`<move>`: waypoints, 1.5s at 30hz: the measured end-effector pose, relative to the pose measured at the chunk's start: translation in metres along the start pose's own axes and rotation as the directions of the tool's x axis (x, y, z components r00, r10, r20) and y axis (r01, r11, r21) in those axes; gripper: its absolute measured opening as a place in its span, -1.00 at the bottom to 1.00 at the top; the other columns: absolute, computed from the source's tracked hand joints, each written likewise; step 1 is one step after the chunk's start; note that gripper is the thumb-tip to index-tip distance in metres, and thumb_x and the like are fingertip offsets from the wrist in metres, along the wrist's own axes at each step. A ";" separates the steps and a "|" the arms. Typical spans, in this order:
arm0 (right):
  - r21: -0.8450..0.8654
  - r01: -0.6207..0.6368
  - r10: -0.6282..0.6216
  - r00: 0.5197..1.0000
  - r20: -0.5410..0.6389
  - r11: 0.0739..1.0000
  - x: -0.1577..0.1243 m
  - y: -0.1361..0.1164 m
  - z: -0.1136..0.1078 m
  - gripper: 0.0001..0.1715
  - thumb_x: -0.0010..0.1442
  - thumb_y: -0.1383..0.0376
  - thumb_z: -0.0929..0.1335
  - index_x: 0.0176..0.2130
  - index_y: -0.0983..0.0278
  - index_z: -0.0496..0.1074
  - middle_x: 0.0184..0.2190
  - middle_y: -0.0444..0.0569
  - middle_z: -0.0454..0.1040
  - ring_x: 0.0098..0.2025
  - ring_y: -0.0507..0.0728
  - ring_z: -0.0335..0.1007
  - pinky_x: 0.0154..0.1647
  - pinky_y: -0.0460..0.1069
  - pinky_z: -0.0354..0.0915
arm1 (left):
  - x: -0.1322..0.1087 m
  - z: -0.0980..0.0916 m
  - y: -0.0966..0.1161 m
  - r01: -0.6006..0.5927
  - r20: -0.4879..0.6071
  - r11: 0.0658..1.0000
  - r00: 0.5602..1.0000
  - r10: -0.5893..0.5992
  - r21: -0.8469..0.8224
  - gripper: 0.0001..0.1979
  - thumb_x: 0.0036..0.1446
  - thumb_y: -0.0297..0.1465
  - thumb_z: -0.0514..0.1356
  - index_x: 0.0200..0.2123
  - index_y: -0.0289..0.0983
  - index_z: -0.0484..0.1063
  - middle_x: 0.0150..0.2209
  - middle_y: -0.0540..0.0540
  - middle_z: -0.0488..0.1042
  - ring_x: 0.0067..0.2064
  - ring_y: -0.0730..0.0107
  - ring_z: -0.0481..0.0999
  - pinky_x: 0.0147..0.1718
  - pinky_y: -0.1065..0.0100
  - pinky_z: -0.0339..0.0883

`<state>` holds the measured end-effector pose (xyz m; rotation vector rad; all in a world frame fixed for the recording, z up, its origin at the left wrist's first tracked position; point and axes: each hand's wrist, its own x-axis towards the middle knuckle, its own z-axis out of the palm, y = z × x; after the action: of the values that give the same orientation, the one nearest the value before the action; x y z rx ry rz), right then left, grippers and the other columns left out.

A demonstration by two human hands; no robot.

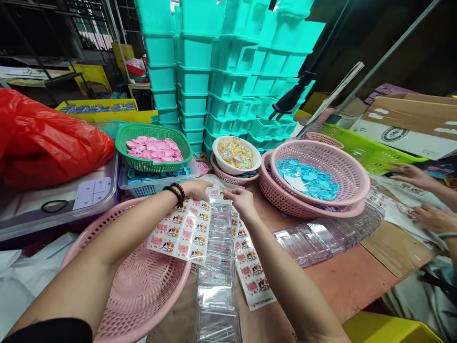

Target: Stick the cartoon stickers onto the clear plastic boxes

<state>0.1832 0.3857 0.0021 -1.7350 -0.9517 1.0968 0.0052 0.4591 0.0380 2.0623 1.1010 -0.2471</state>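
Note:
My left hand (198, 189), a dark beaded bracelet at its wrist, is closed on the top of a sticker sheet (189, 231) printed with cartoon cats and pink lettering. The sheet hangs over the rim of a pink basket (143, 305). My right hand (243, 200) is closed in a pinch near the far end of a row of clear plastic cases (217, 290); what lies between its fingertips is too small to tell. Under my right forearm lie more sticker sheets (252, 271). The cases run between both arms towards me, overlapping one another.
Pink baskets with blue pieces (309, 178), a white bowl of small wrapped pieces (235, 152) and a green basket of pink pieces (153, 150) stand behind. Turquoise bins (228, 81) rise beyond. At right, another person's hands (428, 216) work beside a second row of clear cases (324, 240).

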 end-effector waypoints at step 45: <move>-0.671 0.112 -0.235 0.967 -0.095 0.733 -0.041 -0.037 -0.017 -0.65 0.26 0.10 0.35 -0.10 0.31 0.38 -0.20 0.24 0.59 -0.13 0.34 0.56 -0.13 0.15 0.36 | -0.010 -0.001 0.010 -0.034 -0.333 0.997 0.943 0.009 -0.071 -0.54 0.20 -0.25 0.22 0.07 -0.42 0.49 -0.21 -0.26 0.63 -0.23 0.16 0.58 -0.19 0.30 0.37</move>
<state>0.1793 0.3572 0.0527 -2.1972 -1.4785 0.4755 0.0067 0.4500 0.0491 2.0937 1.2645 0.1602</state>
